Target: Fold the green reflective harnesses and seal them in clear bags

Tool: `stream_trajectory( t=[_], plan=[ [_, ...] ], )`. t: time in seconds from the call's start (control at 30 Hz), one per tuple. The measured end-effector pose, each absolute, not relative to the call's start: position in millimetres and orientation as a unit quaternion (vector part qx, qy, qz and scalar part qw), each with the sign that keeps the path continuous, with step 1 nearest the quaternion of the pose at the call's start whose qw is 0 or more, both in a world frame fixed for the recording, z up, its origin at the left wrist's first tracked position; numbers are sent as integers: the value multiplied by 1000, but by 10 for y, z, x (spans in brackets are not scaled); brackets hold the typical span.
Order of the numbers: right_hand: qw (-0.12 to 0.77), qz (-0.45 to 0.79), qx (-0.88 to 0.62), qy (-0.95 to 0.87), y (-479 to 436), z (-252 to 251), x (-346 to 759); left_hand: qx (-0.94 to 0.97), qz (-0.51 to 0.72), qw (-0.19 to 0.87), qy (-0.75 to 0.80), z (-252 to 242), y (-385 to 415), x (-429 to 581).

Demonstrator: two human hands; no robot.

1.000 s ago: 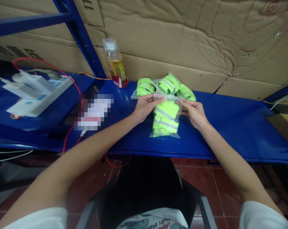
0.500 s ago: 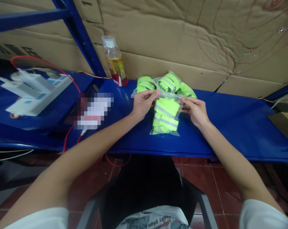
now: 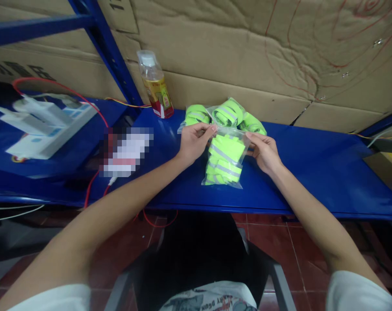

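Between both hands is a clear plastic zip bag (image 3: 226, 157) with folded neon-yellow straps that carry silver reflective stripes. My left hand (image 3: 196, 142) pinches the bag's top left corner between thumb and fingers. At the top right corner, my right hand (image 3: 265, 151) pinches the same upper edge, its lower fingers partly behind the bag. Just beyond the hands lie more bags of rolled neon straps: one at the left (image 3: 196, 114), one in the middle (image 3: 228, 113) and a roll at the right (image 3: 252, 124).
A bottle (image 3: 156, 86) with a yellow and red label stands at the back of the blue shelf (image 3: 312, 168). Left are a white power strip (image 3: 53, 134) with red cable and a blurred-out item (image 3: 127, 151). A cardboard box (image 3: 385, 170) sits at the right, cardboard sheets behind.
The bag's lower end has swung slightly down and left, and its face shows more fully. Both hands keep their pinch on the top edge. The view has shifted a little.
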State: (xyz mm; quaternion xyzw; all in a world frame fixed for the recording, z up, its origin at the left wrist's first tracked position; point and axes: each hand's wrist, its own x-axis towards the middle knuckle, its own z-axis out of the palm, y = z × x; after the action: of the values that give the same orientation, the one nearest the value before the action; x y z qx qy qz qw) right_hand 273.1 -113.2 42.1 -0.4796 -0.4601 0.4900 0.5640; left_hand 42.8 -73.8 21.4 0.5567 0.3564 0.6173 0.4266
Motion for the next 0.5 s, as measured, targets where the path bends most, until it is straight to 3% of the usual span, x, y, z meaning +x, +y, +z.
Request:
stream_trajectory(
  t=[0.3, 0.5],
  plan=[
    [571, 388, -475, -545, -1119, 382, 2722, 517, 526, 573, 359, 143, -727, 464],
    [550, 445, -496, -504, -1121, 371, 2717, 521, 545, 561, 340, 152, -756, 454]
  ],
)
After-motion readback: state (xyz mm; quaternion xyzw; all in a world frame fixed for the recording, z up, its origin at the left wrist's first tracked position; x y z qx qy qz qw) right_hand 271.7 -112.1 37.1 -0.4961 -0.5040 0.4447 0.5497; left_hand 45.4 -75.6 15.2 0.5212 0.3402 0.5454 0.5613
